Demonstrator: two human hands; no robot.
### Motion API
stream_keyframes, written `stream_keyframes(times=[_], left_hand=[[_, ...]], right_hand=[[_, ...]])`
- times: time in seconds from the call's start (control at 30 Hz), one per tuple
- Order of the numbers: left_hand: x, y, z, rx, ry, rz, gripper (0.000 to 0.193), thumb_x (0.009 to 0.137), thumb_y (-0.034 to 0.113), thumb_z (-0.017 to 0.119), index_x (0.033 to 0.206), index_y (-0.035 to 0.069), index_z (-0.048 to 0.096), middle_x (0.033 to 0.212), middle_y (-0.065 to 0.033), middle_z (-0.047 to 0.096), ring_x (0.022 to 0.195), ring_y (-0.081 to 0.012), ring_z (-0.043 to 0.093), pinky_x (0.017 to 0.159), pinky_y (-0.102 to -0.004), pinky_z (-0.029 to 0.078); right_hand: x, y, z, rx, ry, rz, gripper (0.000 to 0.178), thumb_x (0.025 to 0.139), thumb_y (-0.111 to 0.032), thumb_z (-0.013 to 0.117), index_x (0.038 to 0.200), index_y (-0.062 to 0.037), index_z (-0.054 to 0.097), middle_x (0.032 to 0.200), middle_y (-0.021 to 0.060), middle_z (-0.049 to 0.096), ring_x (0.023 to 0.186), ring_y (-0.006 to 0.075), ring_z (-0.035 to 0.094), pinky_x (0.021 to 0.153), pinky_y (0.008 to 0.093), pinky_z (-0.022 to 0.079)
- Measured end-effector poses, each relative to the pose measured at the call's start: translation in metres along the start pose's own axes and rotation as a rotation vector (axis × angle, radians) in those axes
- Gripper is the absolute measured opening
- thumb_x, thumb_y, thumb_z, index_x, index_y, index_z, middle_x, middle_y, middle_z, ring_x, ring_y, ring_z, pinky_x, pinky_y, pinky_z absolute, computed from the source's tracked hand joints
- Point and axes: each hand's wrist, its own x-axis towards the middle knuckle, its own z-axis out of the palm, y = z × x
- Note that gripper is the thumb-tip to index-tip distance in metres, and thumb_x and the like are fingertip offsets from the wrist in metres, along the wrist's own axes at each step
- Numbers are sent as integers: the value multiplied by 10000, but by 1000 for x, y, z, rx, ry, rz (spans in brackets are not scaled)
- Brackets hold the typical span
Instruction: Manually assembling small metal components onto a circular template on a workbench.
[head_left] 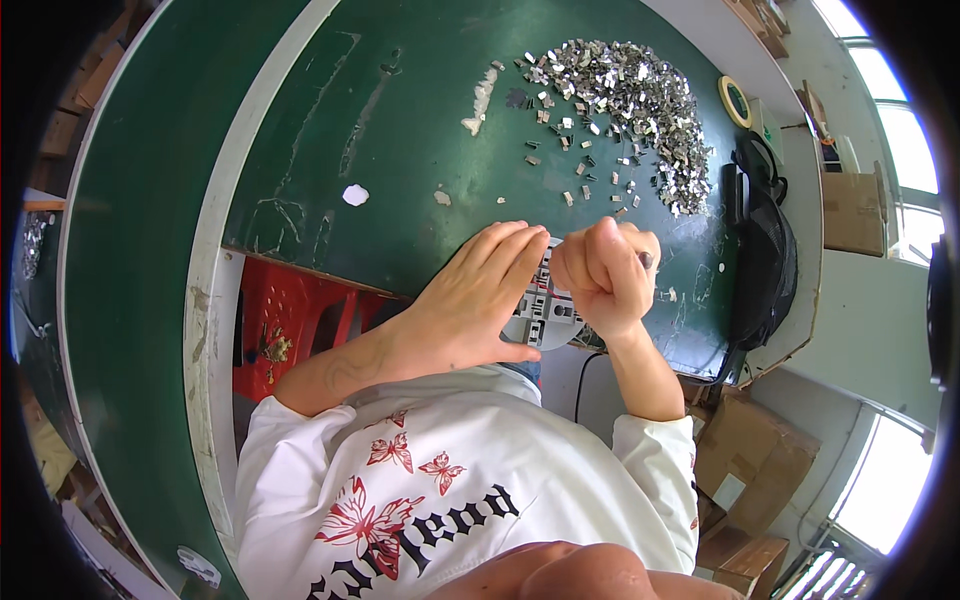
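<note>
The grey round fixture [553,310] lies at 7 o'clock from the silver metal-clip pile [645,105], probably stiff, best held by rim. At its 9 o'clock, left grip [478,288] stretches flat, apparently holding nothing; right grip [606,278] curls around an unclear dark piece [645,260].

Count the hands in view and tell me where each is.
2. The left hand, fingers extended, is at the left of the grey disc; the right hand, closed in a fist, is at its right. No other hand shows.
</note>
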Motion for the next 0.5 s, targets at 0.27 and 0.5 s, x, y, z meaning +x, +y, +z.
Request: stream_keyframes(times=[0.27, 0.5], left_hand=[[-2, 3, 3, -34, 67, -50, 1100, 653, 333, 885, 1464, -82, 269, 1458, -231, 356, 1381, -380, 327, 1149, -462, 315], [0, 1, 1, 4, 102, -31, 1037, 665, 337, 869, 1407, -125, 312, 1427, -270, 366, 1349, -402, 346, 1140, -476, 325]], right_hand=[[3, -41, -27, -242, 216, -19, 362, 980, -165, 482, 646, -26, 511, 547, 40, 443, 427, 102, 305, 421, 277, 260], [21, -15, -56, -1065, 90, 188, 100, 865, -78, 666, 926, -6, 700, 761, 65, 602, 519, 123, 474, 483, 266, 356]])
